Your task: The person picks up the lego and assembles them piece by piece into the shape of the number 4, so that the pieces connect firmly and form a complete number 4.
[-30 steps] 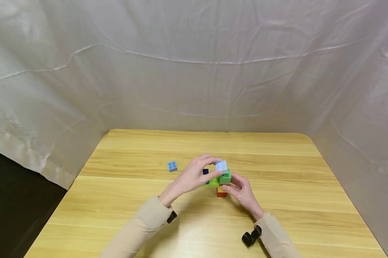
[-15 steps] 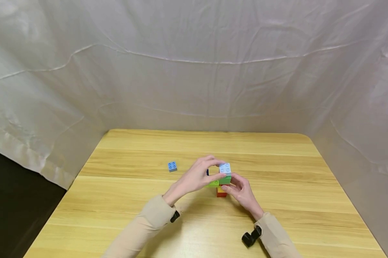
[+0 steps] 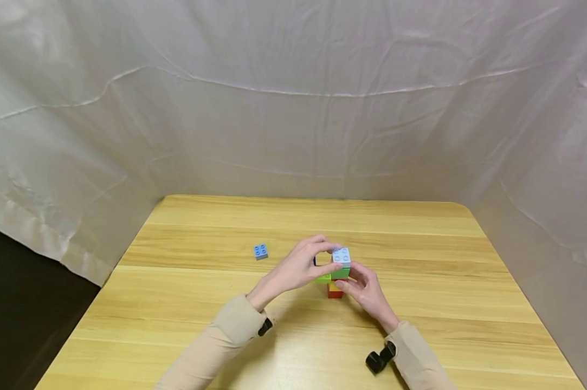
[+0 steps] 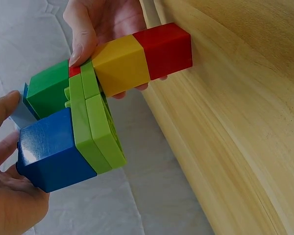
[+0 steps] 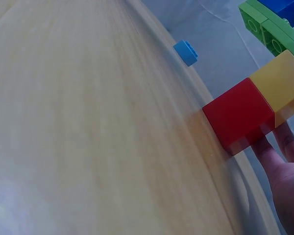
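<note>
In the head view my left hand pinches a light blue toy brick between thumb and fingers. That brick sits right on top of a green brick. Below the green one, the tower shows a thin bit of red, lime green plates, a yellow brick and a red brick standing at the table. A dark blue brick rests on the outer end of the lime plates, close by my left palm. My right hand grips the tower from the right side, its thumb in front near the yellow brick.
A loose blue brick lies on the wooden table to the left of the tower. Grey-white cloth hangs behind and beside the table. Black wrist cameras sit at the cuffs.
My left hand has moved slightly right and down with the light blue brick, from the green brick's left edge to squarely over it. The right hand has stayed in place.
</note>
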`<state>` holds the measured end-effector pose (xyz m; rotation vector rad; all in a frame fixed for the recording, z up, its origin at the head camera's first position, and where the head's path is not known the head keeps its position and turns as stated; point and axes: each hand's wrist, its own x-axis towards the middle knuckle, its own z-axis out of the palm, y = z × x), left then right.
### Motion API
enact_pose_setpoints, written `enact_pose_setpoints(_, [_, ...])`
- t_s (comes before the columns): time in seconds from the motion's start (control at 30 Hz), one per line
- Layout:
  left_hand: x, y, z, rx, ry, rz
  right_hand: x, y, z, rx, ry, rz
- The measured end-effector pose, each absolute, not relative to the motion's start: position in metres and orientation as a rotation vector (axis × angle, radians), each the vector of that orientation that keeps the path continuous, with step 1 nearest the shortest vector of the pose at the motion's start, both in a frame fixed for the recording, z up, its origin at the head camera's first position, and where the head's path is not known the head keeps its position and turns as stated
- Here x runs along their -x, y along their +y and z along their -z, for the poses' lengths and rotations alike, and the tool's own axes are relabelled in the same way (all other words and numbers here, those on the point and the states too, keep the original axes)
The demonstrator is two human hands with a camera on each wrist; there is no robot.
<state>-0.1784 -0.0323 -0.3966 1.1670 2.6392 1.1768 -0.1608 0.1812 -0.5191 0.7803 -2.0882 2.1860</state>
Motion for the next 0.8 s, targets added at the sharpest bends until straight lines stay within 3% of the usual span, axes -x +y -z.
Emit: enact_pose_setpoints(0.8, [0.1782,-0.0288,0.3955,-1.218,2.610,-1.112,0.1601,0.1846,0.5208,-0.815,-2.063,-2.175])
